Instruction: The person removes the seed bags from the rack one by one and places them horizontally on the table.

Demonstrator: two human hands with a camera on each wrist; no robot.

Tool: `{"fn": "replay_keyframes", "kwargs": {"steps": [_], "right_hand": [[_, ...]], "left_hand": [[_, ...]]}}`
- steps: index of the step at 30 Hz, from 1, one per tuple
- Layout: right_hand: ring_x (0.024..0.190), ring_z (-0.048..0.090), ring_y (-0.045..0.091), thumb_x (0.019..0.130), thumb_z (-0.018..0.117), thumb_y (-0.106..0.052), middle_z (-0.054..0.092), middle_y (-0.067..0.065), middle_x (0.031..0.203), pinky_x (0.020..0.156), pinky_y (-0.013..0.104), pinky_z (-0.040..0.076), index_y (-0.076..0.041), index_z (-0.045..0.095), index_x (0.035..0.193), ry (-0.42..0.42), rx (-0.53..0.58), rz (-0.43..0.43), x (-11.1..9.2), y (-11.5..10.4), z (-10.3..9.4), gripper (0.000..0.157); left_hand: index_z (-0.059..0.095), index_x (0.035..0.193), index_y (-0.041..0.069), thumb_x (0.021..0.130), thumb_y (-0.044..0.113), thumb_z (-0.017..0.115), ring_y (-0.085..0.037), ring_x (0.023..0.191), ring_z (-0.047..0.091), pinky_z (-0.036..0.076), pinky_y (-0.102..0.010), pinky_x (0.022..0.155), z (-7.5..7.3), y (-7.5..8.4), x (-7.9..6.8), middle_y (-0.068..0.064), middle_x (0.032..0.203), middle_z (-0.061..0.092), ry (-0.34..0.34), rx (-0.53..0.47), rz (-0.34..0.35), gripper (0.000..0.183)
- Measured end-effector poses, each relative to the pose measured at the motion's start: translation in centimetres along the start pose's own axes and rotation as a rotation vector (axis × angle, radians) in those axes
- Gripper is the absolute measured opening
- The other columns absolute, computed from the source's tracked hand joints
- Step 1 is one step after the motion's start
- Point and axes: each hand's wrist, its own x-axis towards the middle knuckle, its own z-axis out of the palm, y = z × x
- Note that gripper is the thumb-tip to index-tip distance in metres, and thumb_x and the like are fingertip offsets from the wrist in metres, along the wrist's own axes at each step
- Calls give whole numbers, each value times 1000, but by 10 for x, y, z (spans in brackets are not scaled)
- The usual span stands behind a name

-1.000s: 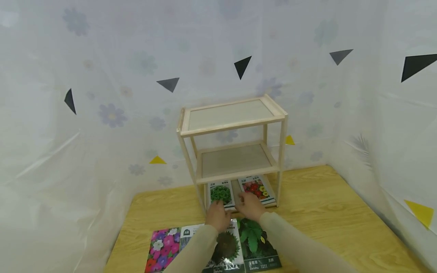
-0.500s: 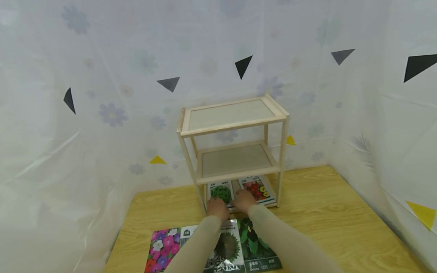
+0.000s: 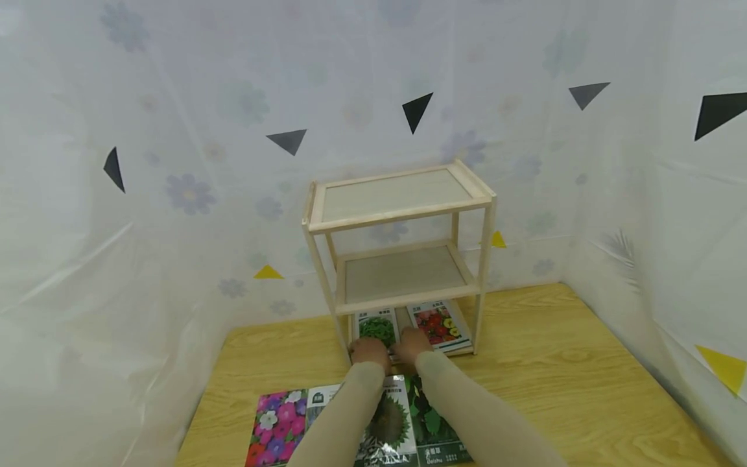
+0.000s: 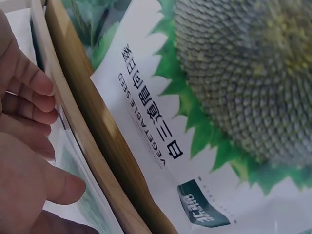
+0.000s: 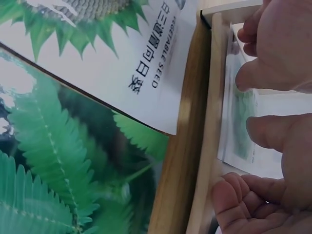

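Observation:
Both hands reach into the bottom level of a small wooden shelf rack. There a seed packet with a green leafy picture lies flat. My left hand is over this packet's near left part; in the left wrist view its fingers are loosely bent right at the rack's front rail. Beside it, my right hand is at the packet's near right corner, thumb extended over it and fingertips at the rail. A seed packet with red and yellow flowers lies to the right.
Larger seed packets lie on the wooden table before the rack: pink and purple flowers, a sunflower, and green leaves. Another is mostly behind the left sleeve. Patterned sheeting surrounds the table.
My right hand has moved left, away from the red-flower packet and toward the leafy one. My left hand has shifted slightly forward over the leafy packet. Both packets look nearly unmoved.

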Motion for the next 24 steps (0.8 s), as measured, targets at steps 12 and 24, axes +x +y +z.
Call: {"fn": "replay_keyframes", "kwargs": {"steps": [12,24], "right_hand": [[87,57,33,76,69,-24,59,17,98,73,44,49,6,59,105,9,-44,9,-2,1,6,44],[98,55,36,75,72,-19,57,19,110,79,46,47,5,56,116,0,-20,12,-10,-5,2,49]], "left_hand": [[70,85,8,81,34,64,-33,81,57,42,-52,70,11,-1,8,-10,87,65,3,139,24,28],[69,85,6,82,28,65,-37,93,51,38,-51,76,5,-4,2,-12,90,63,-10,23,1,22]]}}
